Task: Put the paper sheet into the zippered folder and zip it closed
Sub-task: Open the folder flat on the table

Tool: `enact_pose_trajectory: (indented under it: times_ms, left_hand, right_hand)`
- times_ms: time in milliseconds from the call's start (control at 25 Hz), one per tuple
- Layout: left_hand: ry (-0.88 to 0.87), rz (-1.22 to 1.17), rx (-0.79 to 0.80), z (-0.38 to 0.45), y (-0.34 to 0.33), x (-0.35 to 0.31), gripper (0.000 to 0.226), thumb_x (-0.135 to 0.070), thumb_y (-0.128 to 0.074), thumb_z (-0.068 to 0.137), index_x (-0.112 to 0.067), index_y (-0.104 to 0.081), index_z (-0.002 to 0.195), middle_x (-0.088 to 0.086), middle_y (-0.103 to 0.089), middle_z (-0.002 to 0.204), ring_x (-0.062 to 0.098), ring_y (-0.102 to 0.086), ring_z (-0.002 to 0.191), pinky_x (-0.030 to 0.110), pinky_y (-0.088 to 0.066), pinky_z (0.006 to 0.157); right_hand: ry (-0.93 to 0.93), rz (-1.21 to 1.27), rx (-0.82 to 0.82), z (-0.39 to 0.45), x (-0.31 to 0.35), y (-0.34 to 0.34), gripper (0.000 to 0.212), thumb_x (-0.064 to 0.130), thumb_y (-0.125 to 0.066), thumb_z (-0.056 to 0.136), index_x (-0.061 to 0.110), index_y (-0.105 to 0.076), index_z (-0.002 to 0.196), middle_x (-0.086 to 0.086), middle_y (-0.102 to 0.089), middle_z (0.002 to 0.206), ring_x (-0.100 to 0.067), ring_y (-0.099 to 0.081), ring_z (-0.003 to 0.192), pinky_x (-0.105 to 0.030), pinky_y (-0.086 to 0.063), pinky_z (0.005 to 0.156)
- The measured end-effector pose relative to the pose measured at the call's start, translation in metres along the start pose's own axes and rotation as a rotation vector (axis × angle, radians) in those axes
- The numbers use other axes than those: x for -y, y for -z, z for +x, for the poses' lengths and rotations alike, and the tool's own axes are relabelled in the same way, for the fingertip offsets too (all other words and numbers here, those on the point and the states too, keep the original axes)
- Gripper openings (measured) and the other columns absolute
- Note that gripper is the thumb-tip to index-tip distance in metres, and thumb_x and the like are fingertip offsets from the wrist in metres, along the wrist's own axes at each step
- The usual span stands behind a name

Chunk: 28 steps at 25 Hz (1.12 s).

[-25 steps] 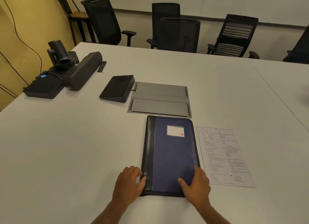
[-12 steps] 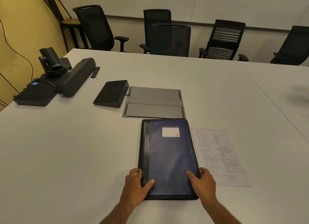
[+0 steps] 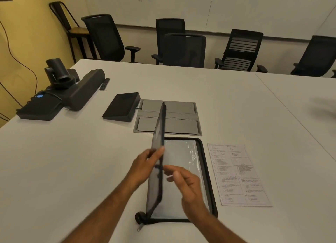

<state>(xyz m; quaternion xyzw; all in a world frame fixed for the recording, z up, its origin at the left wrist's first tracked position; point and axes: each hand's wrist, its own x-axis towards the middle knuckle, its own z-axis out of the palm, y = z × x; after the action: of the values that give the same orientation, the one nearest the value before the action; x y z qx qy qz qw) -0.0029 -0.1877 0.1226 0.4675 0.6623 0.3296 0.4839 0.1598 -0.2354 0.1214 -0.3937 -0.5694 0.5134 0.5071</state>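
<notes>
The dark zippered folder lies on the white table in front of me, opened, with a clear plastic pocket showing on its flat right half. Its front cover stands nearly upright on edge. My left hand pinches that cover from the left side. My right hand hovers over the open inside with fingers spread, holding nothing. The printed paper sheet lies flat on the table just right of the folder. A zipper pull hangs off the near left corner.
A grey cable-box lid is set into the table behind the folder, with a black wedge-shaped device to its left. A conference camera and speaker bar sit far left. Several office chairs line the far side.
The folder lay shut with both hands at its near edge. Now the cover is swung up to vertical, my left hand holding it, and my right hand has come off it.
</notes>
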Motion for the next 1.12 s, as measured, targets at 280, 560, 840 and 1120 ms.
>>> enact_pose_trajectory:
  times_ms: [280, 560, 840, 1120]
  left_hand:
    - [-0.158, 0.282, -0.13, 0.001, 0.068, -0.028, 0.073, -0.017, -0.077, 0.078, -0.032, -0.041, 0.14, -0.007, -0.058, 0.117, 0.02, -0.064, 0.093, 0.034, -0.057, 0.08]
    - [0.036, 0.807, -0.319, 0.005, 0.132, 0.042, 0.057, -0.017, -0.066, 0.081, -0.014, -0.042, 0.133, 0.009, -0.055, 0.118, 0.028, -0.057, 0.098, 0.042, -0.053, 0.081]
    - [0.094, 1.362, -0.099, 0.013, 0.112, 0.136, 0.069, -0.035, -0.062, 0.086, -0.029, -0.032, 0.147, 0.007, -0.022, 0.155, 0.031, -0.021, 0.14, 0.046, -0.027, 0.113]
    - [0.244, 0.97, 0.094, 0.011, 0.091, 0.172, 0.076, -0.054, -0.046, 0.096, -0.024, -0.008, 0.155, 0.007, 0.0, 0.163, 0.036, -0.005, 0.147, 0.046, -0.024, 0.118]
  right_hand:
    - [-0.266, -0.349, 0.161, -0.001, -0.054, 0.005, 0.041, 0.062, -0.057, 0.082, 0.042, -0.059, 0.118, 0.01, -0.062, 0.128, -0.012, -0.057, 0.119, -0.027, -0.049, 0.098]
    - [-0.481, -1.29, 0.325, -0.034, -0.142, 0.103, 0.08, 0.067, -0.046, 0.082, 0.03, -0.02, 0.149, -0.002, -0.012, 0.161, -0.027, -0.01, 0.147, -0.043, -0.016, 0.12]
    - [-0.506, -1.336, 0.347, -0.038, -0.151, 0.104, 0.08, 0.065, -0.045, 0.084, 0.033, -0.015, 0.15, -0.003, -0.002, 0.162, -0.03, -0.003, 0.148, -0.044, -0.013, 0.12]
    - [-0.48, -1.335, 0.36, -0.042, -0.149, 0.107, 0.079, 0.066, -0.043, 0.084, 0.034, -0.012, 0.15, -0.002, -0.001, 0.162, -0.028, -0.002, 0.148, -0.042, -0.012, 0.121]
